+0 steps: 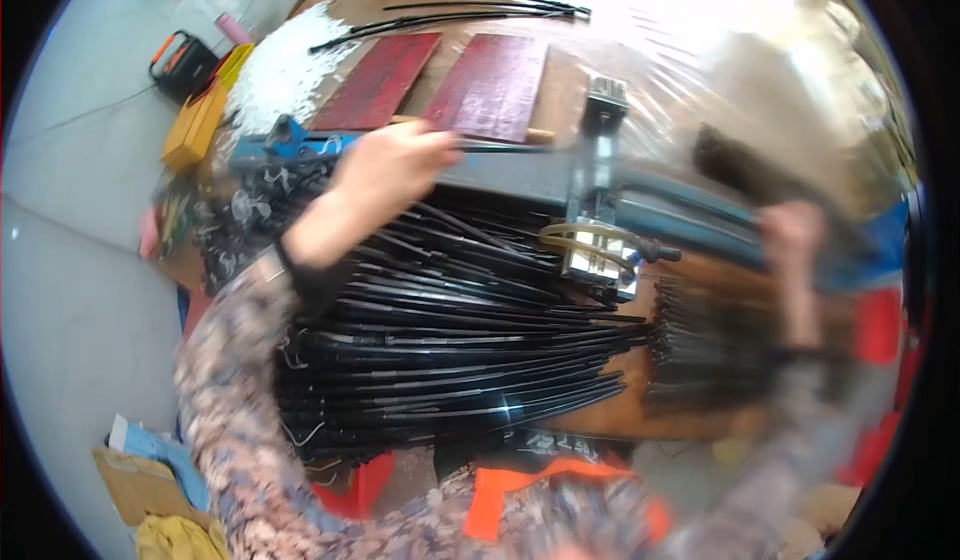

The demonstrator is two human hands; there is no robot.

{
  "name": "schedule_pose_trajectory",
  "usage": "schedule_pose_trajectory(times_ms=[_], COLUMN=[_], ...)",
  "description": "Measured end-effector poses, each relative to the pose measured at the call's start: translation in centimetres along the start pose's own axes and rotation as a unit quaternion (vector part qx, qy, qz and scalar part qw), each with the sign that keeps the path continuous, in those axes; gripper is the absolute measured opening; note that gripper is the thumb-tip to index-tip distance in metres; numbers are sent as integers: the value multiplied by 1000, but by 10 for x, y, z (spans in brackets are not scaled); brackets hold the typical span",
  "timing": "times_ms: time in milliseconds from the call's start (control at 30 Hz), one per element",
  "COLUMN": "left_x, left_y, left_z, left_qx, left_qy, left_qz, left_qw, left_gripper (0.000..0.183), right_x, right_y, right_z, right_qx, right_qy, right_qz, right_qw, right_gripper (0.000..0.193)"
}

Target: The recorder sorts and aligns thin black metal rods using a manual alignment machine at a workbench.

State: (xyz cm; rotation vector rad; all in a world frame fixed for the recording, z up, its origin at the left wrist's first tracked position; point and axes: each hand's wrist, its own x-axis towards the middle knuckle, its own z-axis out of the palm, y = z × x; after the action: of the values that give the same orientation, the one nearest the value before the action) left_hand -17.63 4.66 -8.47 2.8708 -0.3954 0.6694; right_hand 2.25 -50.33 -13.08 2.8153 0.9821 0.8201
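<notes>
Desk, brown wood [600,412], spread across the middle of the view and carrying most items below
Pile of long, slender black rods [470,305], lying roughly side by side on the near part of the desk, in front of the person, their right ends fanned
Glossy, clear plastic sheet [665,95], wrinkled, covering the far right part of the desk
Long blue metal beam [525,173], running crosswise just beyond the pile, partly hidden by the left forearm and hand
Dark, bristly, elongated mass [765,180], badly blurred, next to the right hand; material not legible
Loose heap of small white pieces [285,75], at the far left of the desk
Two dark red rectangular boards [490,85], side by side with a gap between them, beyond the beam
Silver metal clamp-like device [598,165], standing at the beam, right of the left hand
Yellow open box [200,125], beside the white heap
Black case with an orange handle [185,65], left of the yellow box
Left hand [400,165], above the beam, fingers curled and grasping a rod, described last
Right hand [795,235], over the right stretch of the beam, smeared by motion; whether it is clenched on anything or released cannot be told
Yellowish flexible tube [585,228], looped about the front of the device
Single thin black rod [515,148], in the left hand, lying along the beam and pointing toward the device
</notes>
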Motion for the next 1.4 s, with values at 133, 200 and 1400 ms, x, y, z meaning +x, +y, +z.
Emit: schedule_pose_trajectory(times_ms=[133, 200, 1400], left_x=[77, 79, 68], left_y=[50, 40, 42], left_z=[83, 91, 108], left_qx=[-70, -47, -86], left_qy=[-14, -17, -83], left_qz=[58, 41, -35], left_qw=[996, 998, 992], left_gripper=[14, 20, 19], right_x=[-14, -24, -40], right_y=[14, 31, -142], right_z=[-7, 11, -18], right_qx=[-58, 12, 241], right_qy=[-4, 42, 34], right_qz=[-4, -2, -44], right_qw=[998, 999, 969], right_gripper=[6, 7, 37])
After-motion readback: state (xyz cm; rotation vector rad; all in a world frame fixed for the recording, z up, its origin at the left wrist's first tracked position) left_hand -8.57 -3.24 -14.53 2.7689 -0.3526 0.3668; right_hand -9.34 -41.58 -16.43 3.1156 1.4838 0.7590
